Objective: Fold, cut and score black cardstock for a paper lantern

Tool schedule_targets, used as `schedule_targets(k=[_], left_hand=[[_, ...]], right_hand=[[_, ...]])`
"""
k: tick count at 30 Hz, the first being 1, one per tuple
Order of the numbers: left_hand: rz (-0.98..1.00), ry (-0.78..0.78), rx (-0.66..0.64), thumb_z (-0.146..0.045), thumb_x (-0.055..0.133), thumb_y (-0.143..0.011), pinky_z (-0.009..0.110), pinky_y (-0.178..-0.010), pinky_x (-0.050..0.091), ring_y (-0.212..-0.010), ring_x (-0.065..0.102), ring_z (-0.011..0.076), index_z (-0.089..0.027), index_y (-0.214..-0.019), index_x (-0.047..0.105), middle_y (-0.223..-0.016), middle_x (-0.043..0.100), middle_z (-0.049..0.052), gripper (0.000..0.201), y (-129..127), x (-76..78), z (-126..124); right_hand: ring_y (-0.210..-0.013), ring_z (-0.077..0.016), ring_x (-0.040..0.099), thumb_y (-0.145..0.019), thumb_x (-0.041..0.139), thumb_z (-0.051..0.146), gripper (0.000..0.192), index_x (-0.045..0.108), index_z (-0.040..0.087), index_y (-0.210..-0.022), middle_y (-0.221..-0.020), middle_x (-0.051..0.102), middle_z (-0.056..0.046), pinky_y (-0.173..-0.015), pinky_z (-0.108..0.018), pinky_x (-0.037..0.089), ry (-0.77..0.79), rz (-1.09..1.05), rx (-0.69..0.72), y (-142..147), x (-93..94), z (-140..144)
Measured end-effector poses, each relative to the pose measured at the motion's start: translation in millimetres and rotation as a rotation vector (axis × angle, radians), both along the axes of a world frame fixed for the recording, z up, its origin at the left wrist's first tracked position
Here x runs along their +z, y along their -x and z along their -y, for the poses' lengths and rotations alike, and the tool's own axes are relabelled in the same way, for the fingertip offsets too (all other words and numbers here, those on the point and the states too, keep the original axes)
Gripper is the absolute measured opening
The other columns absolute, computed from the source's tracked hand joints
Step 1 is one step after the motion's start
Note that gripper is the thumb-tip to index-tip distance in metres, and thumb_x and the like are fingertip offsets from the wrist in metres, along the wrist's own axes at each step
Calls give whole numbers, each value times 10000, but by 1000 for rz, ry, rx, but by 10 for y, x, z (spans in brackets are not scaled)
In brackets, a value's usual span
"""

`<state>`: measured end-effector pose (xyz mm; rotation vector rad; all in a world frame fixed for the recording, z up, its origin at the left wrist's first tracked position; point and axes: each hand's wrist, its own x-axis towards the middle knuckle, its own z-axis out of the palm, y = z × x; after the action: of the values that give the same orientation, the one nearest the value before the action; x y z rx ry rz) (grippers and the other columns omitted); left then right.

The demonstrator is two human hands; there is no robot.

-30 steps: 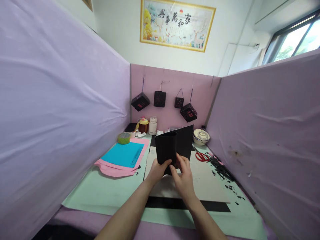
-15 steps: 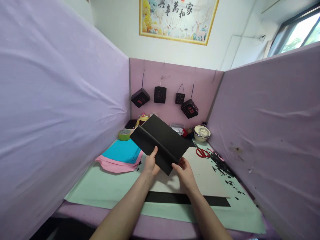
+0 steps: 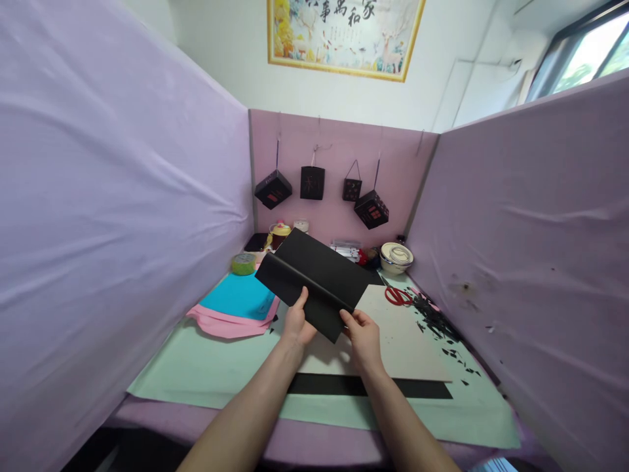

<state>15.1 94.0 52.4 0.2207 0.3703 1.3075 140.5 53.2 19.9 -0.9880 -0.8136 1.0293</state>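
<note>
The head view looks down into a booth walled with lilac cloth. Both bare hands are raised above the tabletop [image 3: 196,367] and share one black paper sheet [image 3: 314,278]. The left hand [image 3: 297,322] is clamped on the sheet's near left edge, thumb lying on the upper face and the other fingers hidden beneath. The right hand [image 3: 364,334] pinches the sheet's lowest corner, thumb on top, fingers curled under.

The sheet is matte black, roughly rectangular and turned like a diamond, one corner pointing toward the person. A straight fold line runs across its left part, and the narrow flap beyond that crease tilts at a slightly different angle from the wide panel. The surface is plain and unmarked. It hangs in the air over the middle of the tabletop, clear of everything below.

Under the hands lies a pale grey board [image 3: 403,347], with a black strip [image 3: 422,390] along its near edge. To the left sits a cyan sheet [image 3: 238,298] on a pink sheet [image 3: 216,324], and a roll of green tape [image 3: 244,263] stands just behind them. To the right lie red scissors [image 3: 398,296] beside scattered black scraps [image 3: 437,324], with a white bowl [image 3: 396,257] further back. Four small black lanterns [image 3: 313,182] hang on the rear wall.
</note>
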Motion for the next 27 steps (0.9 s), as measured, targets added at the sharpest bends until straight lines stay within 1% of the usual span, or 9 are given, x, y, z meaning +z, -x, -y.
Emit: schedule_targets(k=[7,10,12,14,17,19,21,23,27], left_hand=[[-19,8,20,-276,635,-858,438,-928,512,-1064,629,302,-87,-1231,558,-1165,652,171,425,-42,-15,25],[-37,11,51,-240,647,-848,420,-906,529,-1029,647,296,-69,-1188,582,-1130,666,178,386,-24,-10,5],[-38,-31,118,-192,637,-851,375,-888,541,-993,665,260,-85,-1159,602,-1083,690,153,328,35,-4,-45],[-45,-96,217,-137,608,-860,307,-858,550,-946,680,201,-128,-1137,618,-1029,713,100,277,133,8,-116],[-139,-145,300,-68,604,-829,239,-785,556,-871,689,147,-178,-1110,630,-983,725,44,303,323,37,-208],[-258,-176,261,-63,649,-780,240,-753,558,-852,689,154,-181,-1099,633,-995,720,46,340,465,57,-232],[-415,-235,173,-93,708,-729,255,-732,557,-854,687,172,-182,-1113,625,-1021,711,58,402,614,78,-224],[-599,-305,61,-137,759,-693,267,-718,551,-854,685,185,-207,-1193,576,-1033,706,66,538,754,101,-192],[-869,-448,-185,-174,817,-631,329,-850,512,-962,666,217,-264,-1359,410,-1079,691,63,839,902,131,-101]], right_hand=[[-567,-105,493,-633,769,442,376,518,167,-582,-544,518,53,-587,-237,451,-39,28,-58,-31,-26,-26],[-569,-111,498,-632,765,460,382,519,170,-591,-551,528,48,-595,-246,453,-41,36,-57,-81,-40,-43],[-590,-118,513,-629,767,462,374,530,173,-609,-576,547,41,-608,-251,457,-32,26,-59,-153,-44,-54],[-610,-124,522,-621,774,455,367,537,175,-618,-598,558,34,-615,-253,458,-23,28,-62,-264,-41,-61],[-605,-127,519,-605,785,446,360,550,174,-618,-607,565,24,-604,-256,449,-17,66,-40,-496,-14,-57],[-583,-125,510,-592,792,443,359,560,170,-611,-594,564,22,-591,-259,440,1,101,-10,-674,24,-40],[-567,-123,503,-569,804,438,367,557,168,-594,-576,560,23,-586,-262,435,32,136,22,-851,71,-16],[-562,-123,502,-547,814,437,380,548,166,-578,-566,561,22,-585,-264,429,64,179,55,-1009,109,7],[-549,-118,493,-533,813,445,389,554,160,-586,-564,568,19,-562,-256,398,127,283,111,-1208,115,29]])
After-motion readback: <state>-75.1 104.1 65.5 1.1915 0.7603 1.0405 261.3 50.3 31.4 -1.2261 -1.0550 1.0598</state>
